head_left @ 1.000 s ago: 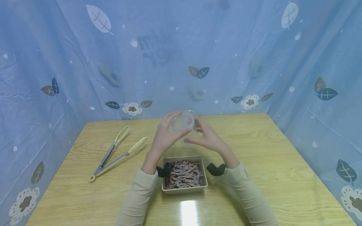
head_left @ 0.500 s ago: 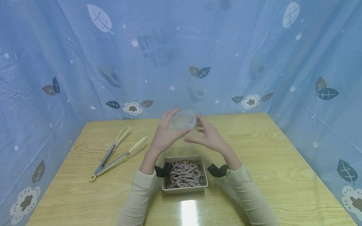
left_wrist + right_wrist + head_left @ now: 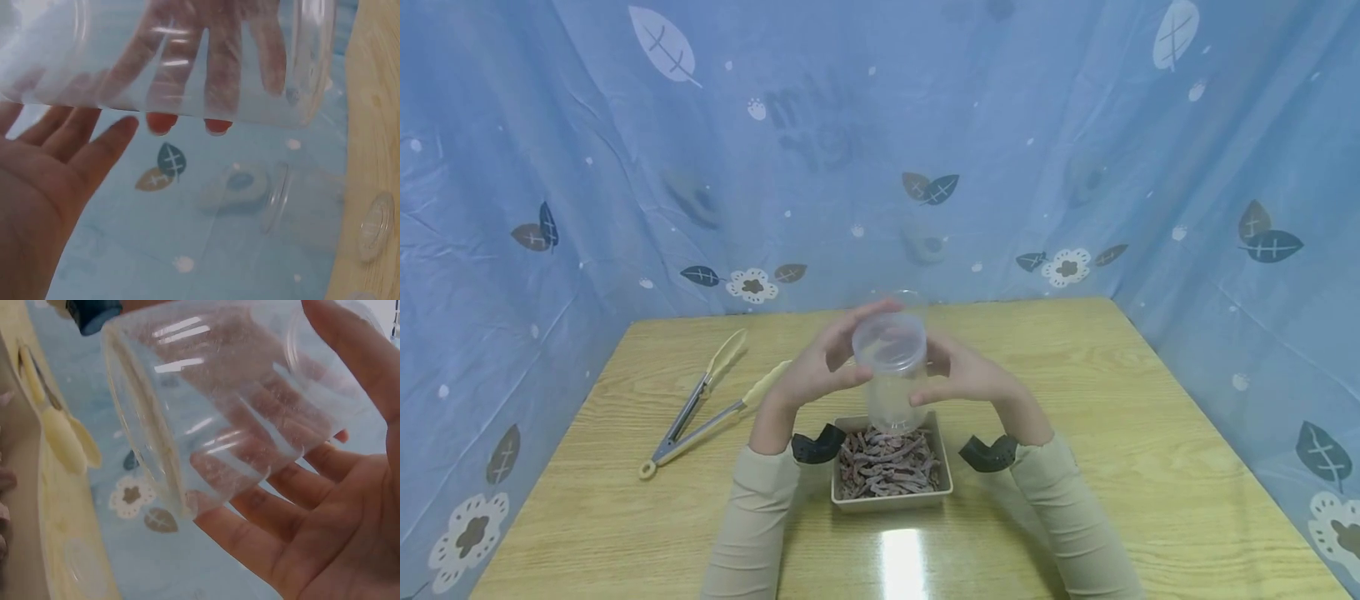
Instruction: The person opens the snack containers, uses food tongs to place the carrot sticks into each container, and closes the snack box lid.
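Note:
A clear plastic jar (image 3: 897, 387) is held above the table between both hands, its lower end in front of the tray's far edge in the head view. My left hand (image 3: 820, 367) grips it from the left with bent fingers. From the right, my right hand (image 3: 966, 375) curls round it, thumb on the near side in the right wrist view. Through the jar wall (image 3: 94, 75) fingers show in the left wrist view. Below is a beige rectangular tray (image 3: 891, 503) filled with brownish-grey strips (image 3: 887, 468). Whether a lid covers the jar I cannot tell.
Tongs (image 3: 700, 431) with cream tips lie spread apart at the left of the wooden table (image 3: 1120, 467). Another clear container (image 3: 312, 209) and a clear round lid (image 3: 375, 228) show in the left wrist view. A blue curtain (image 3: 880, 150) encloses the back and sides.
The hands have brought the jar down and nearer, toward the tray. Its end faced the head camera before; now more of its side shows. Tongs and tray have stayed put.

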Motion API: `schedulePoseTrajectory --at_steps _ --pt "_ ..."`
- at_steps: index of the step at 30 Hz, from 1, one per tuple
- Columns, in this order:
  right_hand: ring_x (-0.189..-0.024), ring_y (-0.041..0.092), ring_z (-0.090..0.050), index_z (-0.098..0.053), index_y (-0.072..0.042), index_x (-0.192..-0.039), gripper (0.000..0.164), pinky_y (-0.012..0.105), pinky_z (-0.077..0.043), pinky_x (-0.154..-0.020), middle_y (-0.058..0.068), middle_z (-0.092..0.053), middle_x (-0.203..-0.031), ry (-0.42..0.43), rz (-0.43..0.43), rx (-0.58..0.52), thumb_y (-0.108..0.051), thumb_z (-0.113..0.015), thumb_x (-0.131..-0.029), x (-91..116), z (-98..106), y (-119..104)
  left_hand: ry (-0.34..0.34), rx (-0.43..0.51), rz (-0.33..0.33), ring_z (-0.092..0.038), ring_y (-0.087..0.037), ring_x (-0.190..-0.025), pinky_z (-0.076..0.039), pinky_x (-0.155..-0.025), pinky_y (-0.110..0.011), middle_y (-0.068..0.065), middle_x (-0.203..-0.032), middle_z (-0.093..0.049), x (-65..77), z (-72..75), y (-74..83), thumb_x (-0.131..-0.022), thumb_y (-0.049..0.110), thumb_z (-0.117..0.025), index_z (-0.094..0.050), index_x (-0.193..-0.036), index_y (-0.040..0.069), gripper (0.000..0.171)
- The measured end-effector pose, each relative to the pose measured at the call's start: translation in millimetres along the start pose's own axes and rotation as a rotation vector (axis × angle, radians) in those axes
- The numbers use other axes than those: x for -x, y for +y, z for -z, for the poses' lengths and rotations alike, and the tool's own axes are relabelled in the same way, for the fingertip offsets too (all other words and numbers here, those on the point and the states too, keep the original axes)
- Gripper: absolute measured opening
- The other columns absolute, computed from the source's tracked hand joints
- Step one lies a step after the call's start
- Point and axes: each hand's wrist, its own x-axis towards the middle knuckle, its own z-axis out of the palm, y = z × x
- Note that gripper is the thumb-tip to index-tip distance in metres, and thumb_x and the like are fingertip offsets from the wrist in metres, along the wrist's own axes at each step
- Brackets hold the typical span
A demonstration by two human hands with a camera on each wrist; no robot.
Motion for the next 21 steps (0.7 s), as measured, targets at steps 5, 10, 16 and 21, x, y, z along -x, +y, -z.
schedulePoseTrajectory --at_steps 5,10,16,21 --pt "-0.123 0.026 -0.047 -0.022 -0.002 -0.144 0.087 0.044 -0.042 -0.099 0.02 -0.043 -0.135 -0.046 -0.006 -0.009 -0.023 -0.075 -0.078 2.1 1.3 5.4 -0.027 -0.006 -0.008 -0.041 -0.03 -0.127 -0.03 -0.108 -0.046 -0.016 -0.142 -0.039 0.7 -0.9 2.0 -0.085 0.043 -0.064 -0.029 -0.143 0.001 0.079" --pt "-0.12 0.026 -0.049 -0.023 -0.009 -0.146 0.087 0.042 -0.044 -0.097 0.014 -0.045 -0.135 -0.007 -0.033 0.062 -0.014 -0.075 -0.077 0.8 0.5 3.5 0.046 -0.102 0.052 -0.041 -0.025 -0.128 -0.028 -0.109 -0.044 -0.009 -0.142 -0.042 4.0 0.7 2.9 -0.083 0.035 -0.068 -0.037 -0.141 0.008 0.072" --pt "-0.123 0.027 -0.046 -0.019 -0.014 -0.148 0.092 0.046 -0.042 -0.098 0.01 -0.04 -0.142 0.119 -0.121 0.236 -0.008 -0.075 -0.075 -3.0 -6.3 -14.0 0.192 -0.303 0.191 -0.038 -0.018 -0.131 -0.028 -0.108 -0.047 0.0 -0.141 -0.044 1.6 -6.0 22.0 -0.079 0.016 -0.072 -0.047 -0.136 0.014 0.062" --pt "-0.125 0.027 -0.044 -0.026 -0.008 -0.144 0.086 0.045 -0.039 -0.101 0.011 -0.04 -0.142 0.216 -0.173 0.33 -0.008 -0.077 -0.074 -6.3 -9.3 -26.3 0.333 -0.396 0.225 -0.04 -0.024 -0.129 -0.03 -0.106 -0.051 -0.008 -0.138 -0.046 -3.8 -10.7 33.8 -0.078 0.01 -0.072 -0.051 -0.131 0.007 0.057"
